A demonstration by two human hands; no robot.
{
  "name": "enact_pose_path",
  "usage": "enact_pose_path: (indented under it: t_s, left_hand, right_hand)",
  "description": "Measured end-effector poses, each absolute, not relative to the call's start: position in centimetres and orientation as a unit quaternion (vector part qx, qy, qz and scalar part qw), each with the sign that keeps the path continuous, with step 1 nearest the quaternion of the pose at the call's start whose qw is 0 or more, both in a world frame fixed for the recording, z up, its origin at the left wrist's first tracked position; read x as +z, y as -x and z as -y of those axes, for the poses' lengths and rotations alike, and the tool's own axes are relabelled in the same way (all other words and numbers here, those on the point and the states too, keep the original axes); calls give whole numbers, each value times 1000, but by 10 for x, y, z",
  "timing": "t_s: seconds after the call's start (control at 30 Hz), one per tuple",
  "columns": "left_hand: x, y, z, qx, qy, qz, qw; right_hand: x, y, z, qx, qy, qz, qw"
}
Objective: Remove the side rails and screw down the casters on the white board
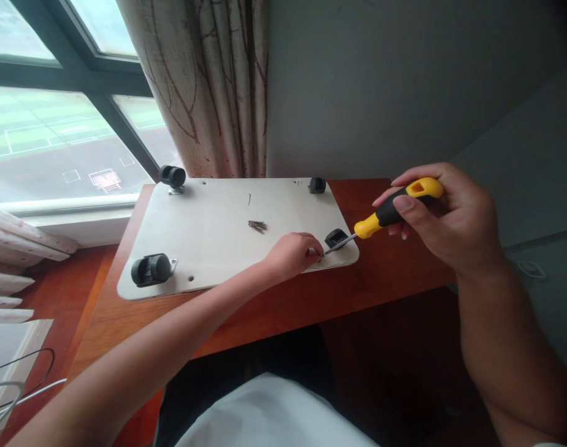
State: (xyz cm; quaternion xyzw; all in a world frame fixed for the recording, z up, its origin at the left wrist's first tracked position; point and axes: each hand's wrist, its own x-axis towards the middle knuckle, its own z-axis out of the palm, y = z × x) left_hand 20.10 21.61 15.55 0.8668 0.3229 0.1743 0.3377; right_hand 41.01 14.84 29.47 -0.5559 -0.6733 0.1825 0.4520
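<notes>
My right hand point(455, 217) grips a yellow and black screwdriver point(388, 212), its shaft slanting down to the left. The tip meets the fingertips of my left hand point(295, 254), pinched low over the front right part of a white board point(218, 230). What that pinch holds is too small to make out. Just behind the shaft stands a black caster wheel point(335, 238). Other casters sit at the back right point(317, 185), back left point(172, 176) and front left point(151, 270). A small pile of screws point(257, 226) lies mid-board, with one lone screw point(249, 199) behind it.
The board rests on a reddish-brown wooden table point(283, 304). A curtain point(208, 87) and a window point(45, 136) are behind on the left, and a grey wall point(358, 87) rises behind on the right. Cables point(17, 397) hang at the lower left.
</notes>
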Motion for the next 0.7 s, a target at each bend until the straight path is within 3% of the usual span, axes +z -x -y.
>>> enact_pose_path:
  t_s: [0.7]
  left_hand:
    - [147, -199, -219, 197, -886, -291, 302]
  right_hand:
    - [285, -410, -150, 149, 578, 721, 352]
